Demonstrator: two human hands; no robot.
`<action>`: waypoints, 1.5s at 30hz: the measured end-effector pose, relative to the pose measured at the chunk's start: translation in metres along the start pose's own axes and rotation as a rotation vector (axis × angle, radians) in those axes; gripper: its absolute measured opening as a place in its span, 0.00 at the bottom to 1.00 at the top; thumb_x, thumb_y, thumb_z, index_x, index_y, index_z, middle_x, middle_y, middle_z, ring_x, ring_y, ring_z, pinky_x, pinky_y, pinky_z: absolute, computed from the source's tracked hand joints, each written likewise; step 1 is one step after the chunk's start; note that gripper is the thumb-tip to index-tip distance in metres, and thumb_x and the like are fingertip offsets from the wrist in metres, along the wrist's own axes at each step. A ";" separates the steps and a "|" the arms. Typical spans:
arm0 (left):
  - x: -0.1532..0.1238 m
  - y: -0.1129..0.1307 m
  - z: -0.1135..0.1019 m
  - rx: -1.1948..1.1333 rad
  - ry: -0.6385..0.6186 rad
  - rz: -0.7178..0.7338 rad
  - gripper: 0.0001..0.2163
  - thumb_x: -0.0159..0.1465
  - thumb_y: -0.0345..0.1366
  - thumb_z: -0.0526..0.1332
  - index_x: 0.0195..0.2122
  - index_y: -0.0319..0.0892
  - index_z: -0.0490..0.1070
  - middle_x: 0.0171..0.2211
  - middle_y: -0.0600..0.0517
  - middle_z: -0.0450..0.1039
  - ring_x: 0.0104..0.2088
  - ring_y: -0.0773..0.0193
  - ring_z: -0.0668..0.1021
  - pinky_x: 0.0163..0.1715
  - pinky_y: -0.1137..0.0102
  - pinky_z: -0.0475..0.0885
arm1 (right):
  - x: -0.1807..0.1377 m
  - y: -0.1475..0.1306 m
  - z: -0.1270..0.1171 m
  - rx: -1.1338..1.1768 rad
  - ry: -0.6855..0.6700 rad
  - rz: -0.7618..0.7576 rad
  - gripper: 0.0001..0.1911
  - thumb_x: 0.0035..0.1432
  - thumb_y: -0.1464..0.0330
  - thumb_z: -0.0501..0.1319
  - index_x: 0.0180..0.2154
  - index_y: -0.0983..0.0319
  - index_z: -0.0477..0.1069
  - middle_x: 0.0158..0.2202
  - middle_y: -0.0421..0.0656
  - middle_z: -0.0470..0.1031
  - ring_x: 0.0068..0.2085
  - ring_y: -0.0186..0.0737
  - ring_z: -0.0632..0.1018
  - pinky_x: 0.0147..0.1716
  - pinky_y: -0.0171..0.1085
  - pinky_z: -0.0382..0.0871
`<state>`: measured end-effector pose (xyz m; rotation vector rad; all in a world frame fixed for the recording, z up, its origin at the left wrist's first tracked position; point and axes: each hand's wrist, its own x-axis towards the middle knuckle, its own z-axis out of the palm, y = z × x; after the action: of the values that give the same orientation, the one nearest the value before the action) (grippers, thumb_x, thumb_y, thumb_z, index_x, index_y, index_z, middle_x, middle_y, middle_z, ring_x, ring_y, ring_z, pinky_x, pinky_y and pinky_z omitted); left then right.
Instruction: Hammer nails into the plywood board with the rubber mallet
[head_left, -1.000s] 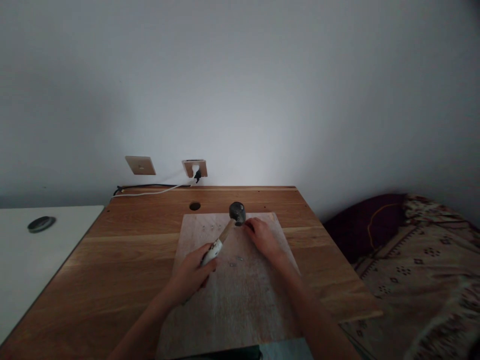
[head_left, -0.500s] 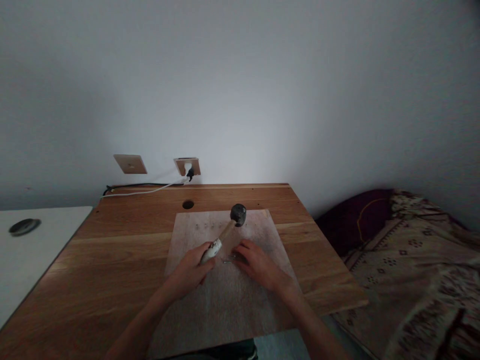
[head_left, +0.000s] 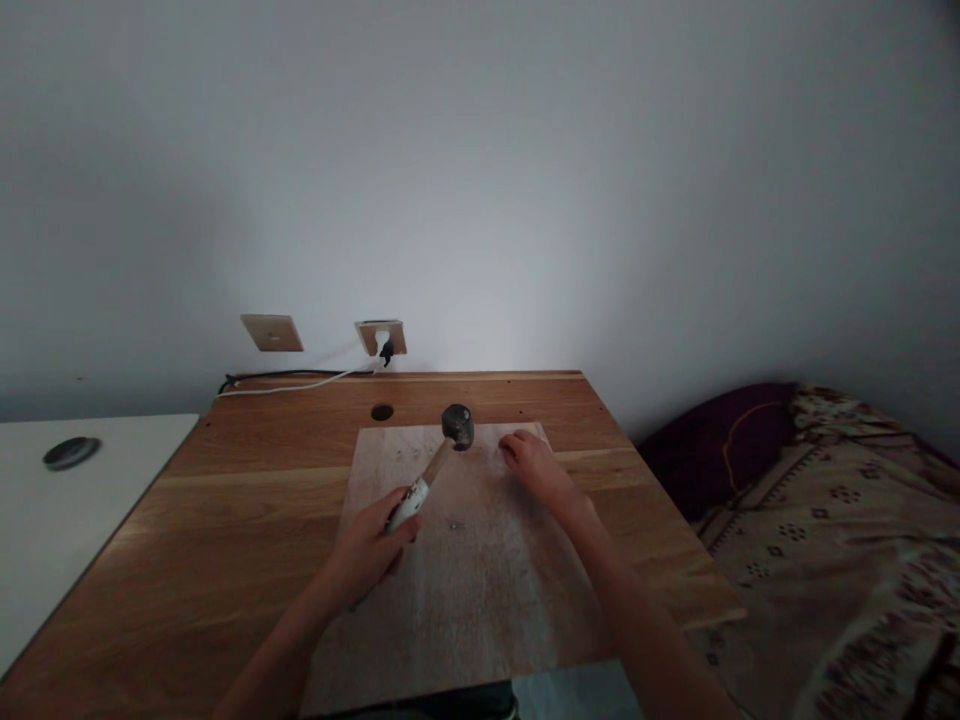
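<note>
One view is on record, from the head camera, looking down over a wooden desk [head_left: 262,500] set against a plain grey wall. Two bare hands work in the lower centre of the frame, well apart from each other. The left hand [head_left: 371,545] is closed around the white-wrapped lower end of a hammer [head_left: 435,465], whose wooden handle slants up and to the right to a dark rounded head sitting over the far edge of a pale thin board [head_left: 465,590]. Whether the head touches the board cannot be told. The board lies flat on the desk and overhangs its near edge at the bottom of the frame. The right hand [head_left: 532,465] rests palm down on the upper right part of the board, just right of the hammer head; its fingers are curled toward the surface, and whether they pinch anything cannot be told. Small dark marks, likely nails [head_left: 454,523], show on the board between the two hands. A round cable hole [head_left: 382,412] lies behind the board. Two wall plates sit left of centre, the right one a socket [head_left: 383,337] with a plug in it. At the left edge a white surface [head_left: 45,530] carries a dark round disc [head_left: 70,452]. A patterned fabric [head_left: 825,560] fills the lower right.
</note>
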<state>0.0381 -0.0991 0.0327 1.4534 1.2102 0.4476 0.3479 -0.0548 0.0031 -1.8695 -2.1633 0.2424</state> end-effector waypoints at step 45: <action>0.020 0.007 0.019 0.034 -0.007 0.108 0.15 0.63 0.48 0.58 0.43 0.42 0.68 0.20 0.61 0.65 0.16 0.69 0.67 0.16 0.75 0.60 | -0.064 -0.075 0.025 0.263 -0.046 -0.263 0.10 0.71 0.75 0.56 0.43 0.60 0.76 0.44 0.46 0.78 0.49 0.46 0.78 0.50 0.44 0.76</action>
<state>0.0644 -0.0910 0.0264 1.5537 1.1423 0.4970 0.2777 -0.1281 -0.0036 -1.4356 -2.2521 0.4918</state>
